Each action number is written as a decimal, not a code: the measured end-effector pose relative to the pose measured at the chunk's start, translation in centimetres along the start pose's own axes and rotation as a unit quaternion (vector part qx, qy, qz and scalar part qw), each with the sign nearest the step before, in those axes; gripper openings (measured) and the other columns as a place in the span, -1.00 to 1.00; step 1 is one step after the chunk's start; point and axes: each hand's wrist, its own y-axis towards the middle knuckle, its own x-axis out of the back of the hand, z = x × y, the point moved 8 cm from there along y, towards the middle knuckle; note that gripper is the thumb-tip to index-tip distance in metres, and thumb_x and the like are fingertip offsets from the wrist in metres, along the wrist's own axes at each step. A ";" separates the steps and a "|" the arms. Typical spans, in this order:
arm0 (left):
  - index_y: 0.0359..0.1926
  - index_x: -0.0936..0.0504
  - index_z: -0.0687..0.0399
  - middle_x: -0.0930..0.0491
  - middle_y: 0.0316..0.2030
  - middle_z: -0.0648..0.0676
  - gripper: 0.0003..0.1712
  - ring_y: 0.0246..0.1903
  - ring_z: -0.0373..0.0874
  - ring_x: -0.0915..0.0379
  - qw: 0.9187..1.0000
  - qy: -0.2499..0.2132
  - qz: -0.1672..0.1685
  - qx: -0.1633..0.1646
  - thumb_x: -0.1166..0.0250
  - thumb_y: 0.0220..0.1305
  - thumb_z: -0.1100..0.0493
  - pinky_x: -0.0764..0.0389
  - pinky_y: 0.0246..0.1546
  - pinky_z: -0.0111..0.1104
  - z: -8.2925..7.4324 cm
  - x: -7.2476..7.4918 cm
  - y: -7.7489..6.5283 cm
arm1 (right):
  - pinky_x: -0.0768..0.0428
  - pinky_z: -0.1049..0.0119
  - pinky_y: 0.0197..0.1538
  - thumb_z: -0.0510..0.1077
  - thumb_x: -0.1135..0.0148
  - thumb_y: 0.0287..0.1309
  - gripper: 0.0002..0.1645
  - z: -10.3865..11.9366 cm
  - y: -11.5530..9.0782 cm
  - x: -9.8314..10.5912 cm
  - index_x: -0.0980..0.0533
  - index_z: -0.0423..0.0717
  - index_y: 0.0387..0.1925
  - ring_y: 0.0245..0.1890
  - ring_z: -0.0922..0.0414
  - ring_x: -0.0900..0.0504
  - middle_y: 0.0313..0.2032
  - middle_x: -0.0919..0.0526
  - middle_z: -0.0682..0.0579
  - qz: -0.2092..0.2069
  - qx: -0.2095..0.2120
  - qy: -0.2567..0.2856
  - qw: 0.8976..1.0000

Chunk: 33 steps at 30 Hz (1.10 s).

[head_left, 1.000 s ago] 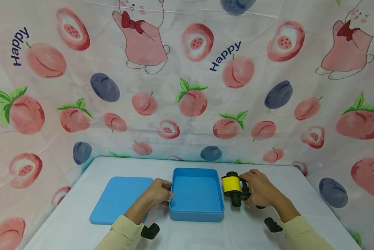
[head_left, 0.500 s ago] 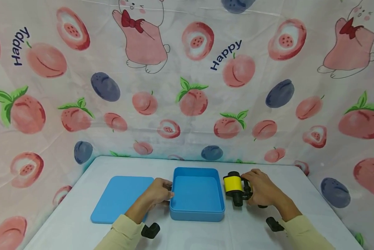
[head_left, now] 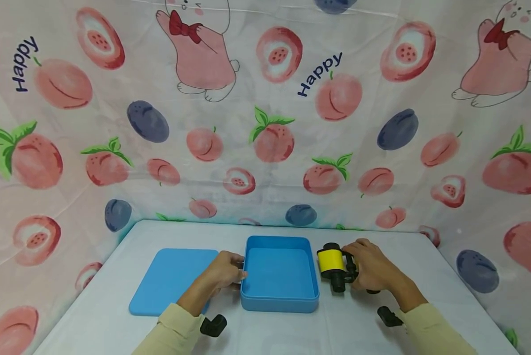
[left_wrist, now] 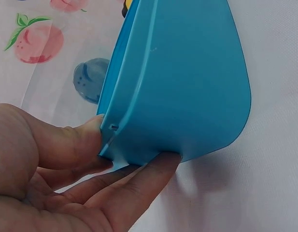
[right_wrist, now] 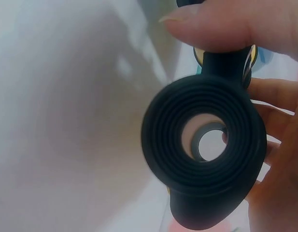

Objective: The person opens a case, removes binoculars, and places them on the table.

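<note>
A square blue box (head_left: pixel 280 304) without a lid on it stands mid-table, its inside bare. At its left side my left hand (head_left: pixel 223 272) holds the wall; the left wrist view has the thumb at the rim and the fingers against the outside of the box (left_wrist: pixel 197 82). My right hand (head_left: pixel 372 266) grips yellow and black toy binoculars (head_left: pixel 330 261) just right of the box, covering their right barrel. Up close in the right wrist view, one black eyepiece (right_wrist: pixel 156 140) faces the camera, with the thumb above and the fingers behind.
A flat blue lid (head_left: pixel 172 278) lies left of the box, partly behind the left forearm. Black wrist cameras (head_left: pixel 213 326) stick out below both wrists. The white table (head_left: pixel 292 335) ends at a fruit-printed cloth (head_left: pixel 239 123) hanging behind it.
</note>
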 end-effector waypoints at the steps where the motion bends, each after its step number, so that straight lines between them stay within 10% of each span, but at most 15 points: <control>1: 0.39 -0.40 0.51 -0.53 0.27 0.49 -0.40 0.12 0.30 -0.66 1.000 0.000 0.000 0.000 -0.31 0.38 0.42 -0.77 -0.05 0.07 0.0 0.0 0.0 | -0.45 -0.42 0.33 -0.09 -0.70 -0.41 0.07 0.0 0.0 0.0 -0.52 -0.20 0.30 0.34 -0.26 -0.37 0.22 -0.62 -0.14 0.000 0.001 0.000 1.000; 33: 0.40 -0.38 0.53 -0.53 0.25 0.50 -0.41 0.11 0.29 -0.67 1.000 -0.015 0.010 -0.008 -0.27 0.39 0.44 -0.77 -0.04 0.07 0.1 0.0 -0.1 | -0.53 -0.36 0.29 -0.07 -0.70 -0.42 0.03 -0.3 -0.3 -0.2 -0.55 -0.16 0.26 0.23 -0.18 -0.46 0.17 -0.63 -0.11 -0.006 0.006 -0.009 1.000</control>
